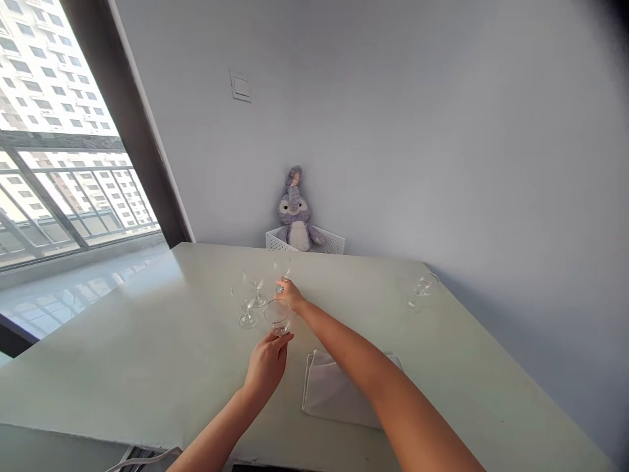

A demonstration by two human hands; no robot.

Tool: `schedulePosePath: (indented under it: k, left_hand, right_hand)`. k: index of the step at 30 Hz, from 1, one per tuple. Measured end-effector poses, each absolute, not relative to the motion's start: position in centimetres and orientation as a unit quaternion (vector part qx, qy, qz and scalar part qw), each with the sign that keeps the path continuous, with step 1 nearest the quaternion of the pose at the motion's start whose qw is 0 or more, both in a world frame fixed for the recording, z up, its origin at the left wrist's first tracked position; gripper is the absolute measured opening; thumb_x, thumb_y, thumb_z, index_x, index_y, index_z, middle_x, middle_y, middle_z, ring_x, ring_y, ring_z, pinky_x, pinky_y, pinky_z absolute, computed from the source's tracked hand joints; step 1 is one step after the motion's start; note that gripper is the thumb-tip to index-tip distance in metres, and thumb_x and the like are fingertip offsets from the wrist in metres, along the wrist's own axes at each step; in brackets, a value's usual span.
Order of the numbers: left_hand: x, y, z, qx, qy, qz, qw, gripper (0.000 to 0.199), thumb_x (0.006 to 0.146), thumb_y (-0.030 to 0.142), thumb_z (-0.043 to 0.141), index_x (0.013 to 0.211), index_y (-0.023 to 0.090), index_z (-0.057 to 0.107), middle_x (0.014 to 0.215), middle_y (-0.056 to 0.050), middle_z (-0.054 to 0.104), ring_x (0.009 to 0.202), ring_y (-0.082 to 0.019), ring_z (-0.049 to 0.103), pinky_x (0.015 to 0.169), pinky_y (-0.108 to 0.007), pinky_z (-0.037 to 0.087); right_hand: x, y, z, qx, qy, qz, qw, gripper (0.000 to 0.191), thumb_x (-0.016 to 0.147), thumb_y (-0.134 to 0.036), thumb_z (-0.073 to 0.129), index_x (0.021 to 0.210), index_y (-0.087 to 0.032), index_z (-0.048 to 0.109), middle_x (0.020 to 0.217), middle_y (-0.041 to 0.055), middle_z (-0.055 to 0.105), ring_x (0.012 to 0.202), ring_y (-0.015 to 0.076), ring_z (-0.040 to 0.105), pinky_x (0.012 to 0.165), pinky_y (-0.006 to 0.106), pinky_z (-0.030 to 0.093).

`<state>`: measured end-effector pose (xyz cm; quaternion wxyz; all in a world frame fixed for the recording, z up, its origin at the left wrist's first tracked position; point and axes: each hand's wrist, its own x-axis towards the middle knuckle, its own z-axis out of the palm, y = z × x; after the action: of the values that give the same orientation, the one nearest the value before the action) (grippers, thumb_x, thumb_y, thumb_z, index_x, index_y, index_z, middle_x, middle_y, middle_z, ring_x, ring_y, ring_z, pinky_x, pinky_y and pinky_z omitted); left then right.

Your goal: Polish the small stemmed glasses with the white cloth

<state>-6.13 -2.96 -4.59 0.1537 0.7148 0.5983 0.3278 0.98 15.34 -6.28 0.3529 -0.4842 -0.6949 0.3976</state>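
Pale-green tabletop spreads open left of two clear stemmed glasses, just left of both hands. The left hand grips a transparent round-rimmed glass; the right hand, farther forward, grasps another clear glass. A folded whitish cloth lies beneath the right forearm; well right, a lone transparent glass nears the table's edge.

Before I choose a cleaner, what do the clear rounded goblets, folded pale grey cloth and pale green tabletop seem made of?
Clear rounded goblets: probably glossy glass, transparent with highlights; plastic possible. Folded pale grey cloth: matte fabric, showing soft folds. Pale green tabletop: smooth, faintly reflective; possibly laminate.
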Motion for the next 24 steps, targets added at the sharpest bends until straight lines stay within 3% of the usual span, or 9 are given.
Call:
schedulePosePath:
  k: [3,7,10,13,19,24]
  left_hand:
    - [-6.9,-2.8,-5.0,0.706,0.607,0.328,0.16,0.034,0.083,0.019,0.036,0.095,0.023,0.067,0.103,-0.004,0.064,0.092,-0.017,0.06,0.08,-0.029,0.048]
    - [-7.5,-1.7,-5.0,0.704,0.615,0.319,0.156,0.034,0.081,0.016,0.036,0.094,0.023,0.067,0.102,-0.003,0.064,0.093,-0.017,0.059,0.083,-0.03,0.046]
    - [-7.7,-0.2,-4.8,0.711,0.622,0.295,0.142,0.033,0.08,0.015,0.038,0.095,0.022,0.067,0.102,-0.004,0.064,0.093,-0.018,0.058,0.084,-0.031,0.045]
    - [-8.0,1.2,-4.6,0.712,0.636,0.268,0.128,0.032,0.079,0.015,0.04,0.097,0.02,0.066,0.105,-0.006,0.062,0.094,-0.019,0.058,0.084,-0.031,0.044]
    - [-8.6,3.4,-4.9,0.691,0.67,0.248,0.108,0.033,0.08,0.017,0.038,0.1,0.018,0.064,0.108,-0.007,0.061,0.096,-0.02,0.057,0.083,-0.03,0.043]
    - [-8.5,4.4,-5.0,0.695,0.669,0.243,0.104,0.033,0.08,0.019,0.038,0.1,0.016,0.064,0.107,-0.009,0.061,0.094,-0.021,0.058,0.082,-0.032,0.043]
  right_hand:
    - [-1.0,15.5,-5.5,-0.487,-0.687,0.416,0.342,0.046,0.053,-0.002,0.06,0.094,-0.021,0.063,0.122,0.0036,0.05,0.102,0.0207,0.053,0.085,0.03,0.044]
    - [-1.4,15.3,-4.5,-0.485,-0.672,0.441,0.345,0.03,0.054,0.0,0.056,0.077,-0.018,0.065,0.12,0.0034,0.052,0.098,0.0185,0.056,0.076,0.025,0.046]
    - [0.7,14.6,-3.7,-0.5,-0.644,0.46,0.352,0.022,0.059,-0.004,0.053,0.075,-0.016,0.063,0.102,0.0055,0.062,0.082,0.0167,0.06,0.062,0.023,0.048]
    - [4.8,13.2,-2.8,-0.504,-0.618,0.481,0.365,0.019,0.063,-0.008,0.052,0.078,-0.014,0.062,0.079,0.0041,0.064,0.068,0.0139,0.06,0.053,0.021,0.046]
    - [17.7,8.6,-1.5,-0.509,-0.581,0.493,0.401,0.014,0.067,-0.015,0.052,0.078,-0.014,0.062,0.081,0.0052,0.063,0.062,0.011,0.059,0.049,0.019,0.044]
    - [28.4,5.2,-3.2,-0.549,-0.514,0.508,0.42,0.012,0.065,-0.021,0.06,0.074,-0.014,0.064,0.079,0.0076,0.065,0.057,0.0113,0.058,0.048,0.021,0.044]
